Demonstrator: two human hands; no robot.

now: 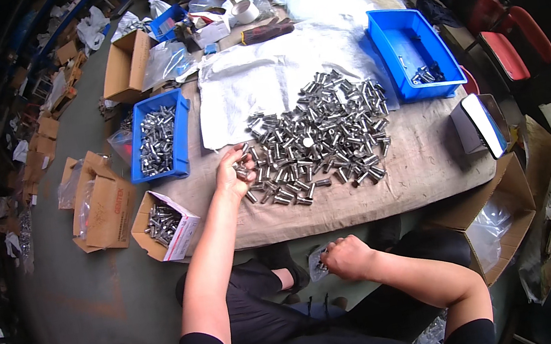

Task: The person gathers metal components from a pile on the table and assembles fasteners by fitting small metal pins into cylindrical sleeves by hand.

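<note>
The person's left arm [215, 268] stretches nearly straight up from the lower edge, the left hand [232, 173] half-curled near the centre; the right arm [423, 282] bends at its elbow [474, 288] (lower right), the right hand [349, 259] tightly curled.

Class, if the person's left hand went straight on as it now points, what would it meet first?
Probably the white sheet just ahead of the left hand, though it might brush the metal pieces alongside; depth is unclear.
</note>
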